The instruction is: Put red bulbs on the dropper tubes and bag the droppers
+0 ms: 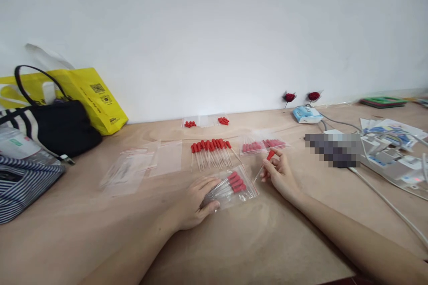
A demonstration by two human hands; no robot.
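Note:
My left hand [199, 202] is closed on the left end of a clear zip bag [250, 189], fingers on top and thumb along the near edge. Several droppers with red rubber bulbs [236, 182] lie inside it, bulbs to the right. My right hand [279, 171] pinches a single dropper [270, 155] just under its red bulb, its thin tube slanting down left beside the bag's right edge. Behind the bag, a row of loose droppers [211, 146] lies on the table, bulbs pointing away from me. Filled bags of droppers [252, 147] rest beyond my right hand.
Flat clear bags [125, 167] lie on the left of the wooden table [67, 249]. Small bags with loose red bulbs [223, 120] sit by the wall. A black handbag [70, 127] and yellow bag [107, 113] stand left; power strips [384, 153] with cables lie right.

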